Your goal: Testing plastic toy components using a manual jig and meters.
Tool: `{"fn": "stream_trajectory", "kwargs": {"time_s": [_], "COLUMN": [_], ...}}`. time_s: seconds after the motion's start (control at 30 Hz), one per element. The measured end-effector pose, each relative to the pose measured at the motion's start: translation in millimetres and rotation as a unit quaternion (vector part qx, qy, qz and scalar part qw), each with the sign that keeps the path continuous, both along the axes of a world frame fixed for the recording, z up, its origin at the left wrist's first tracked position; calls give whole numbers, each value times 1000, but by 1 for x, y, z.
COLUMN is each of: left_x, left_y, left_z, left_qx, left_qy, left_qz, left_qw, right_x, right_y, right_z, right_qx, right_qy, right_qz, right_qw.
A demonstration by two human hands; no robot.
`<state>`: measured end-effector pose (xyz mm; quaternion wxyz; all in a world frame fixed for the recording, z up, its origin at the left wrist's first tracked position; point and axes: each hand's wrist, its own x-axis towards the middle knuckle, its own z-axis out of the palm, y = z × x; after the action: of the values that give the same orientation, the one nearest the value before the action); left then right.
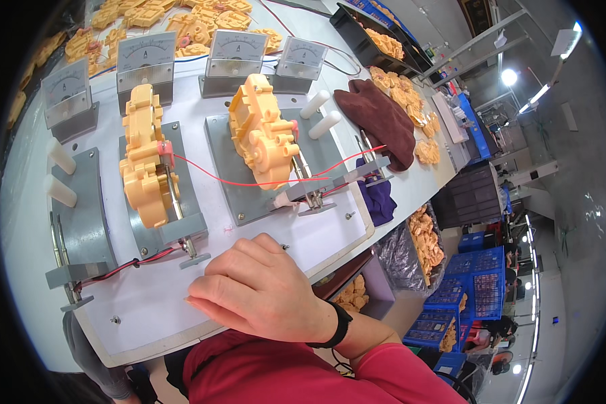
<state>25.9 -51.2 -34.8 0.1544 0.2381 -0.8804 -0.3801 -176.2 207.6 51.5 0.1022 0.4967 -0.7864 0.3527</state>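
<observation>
R hand (259, 296) is low over the surface (148, 296), near its front edge; if it touches, I cannot tell. The fingers (239, 266) are curled, w/ the thumb close to them, so the gap looks narrow, but pads are hidden and I cannot tell if smth is held. L hand is not in view. Nearest is the L clamp (188, 231), just beyond the fingers and to their left.

Farther beyond the fingers, approx. straight ahead, R unit (262, 135) sits on a gray plate (222, 172); L unit (141, 155) sits on another one, more to the left. Both yellow units are apart from the fingers. A red wire (249, 182) goes from L unit's pink part and passes in front of R unit; its end I cannot follow.

As I judge, the work is approx. midway: two units are placed, but whether each is finished is not clear, b/c the needles of the meters (146, 57) behind them are too small to read. Far-L plate (87, 215) shows only pegs and prongs, no unit. Farthest from the fingers, a yellow heap (192, 30) lies behind the meters; done or waiting pcs, I cannot tell.
</observation>
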Motion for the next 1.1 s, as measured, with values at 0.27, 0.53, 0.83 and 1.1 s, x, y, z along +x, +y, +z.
{"fn": "stream_trajectory", "kwargs": {"time_s": [0.27,0.53,0.83,1.1], "left_x": [-6,-12,-11,-11], "left_y": [16,24,23,23], "left_z": [10,19,16,15], "left_qx": [-9,-83,-103,-102], "left_qy": [9,28,36,34], "left_qz": [32,-4,0,8], "left_qw": [999,996,994,994], "right_x": [1,0,0,0], "right_y": [-1,1,0,1], "right_z": [-1,2,2,2], "right_qx": [-7,-11,-17,-6], "right_qy": [-8,-25,-30,-27], "right_qz": [0,7,8,4], "right_qw": [1000,1000,999,1000]}}
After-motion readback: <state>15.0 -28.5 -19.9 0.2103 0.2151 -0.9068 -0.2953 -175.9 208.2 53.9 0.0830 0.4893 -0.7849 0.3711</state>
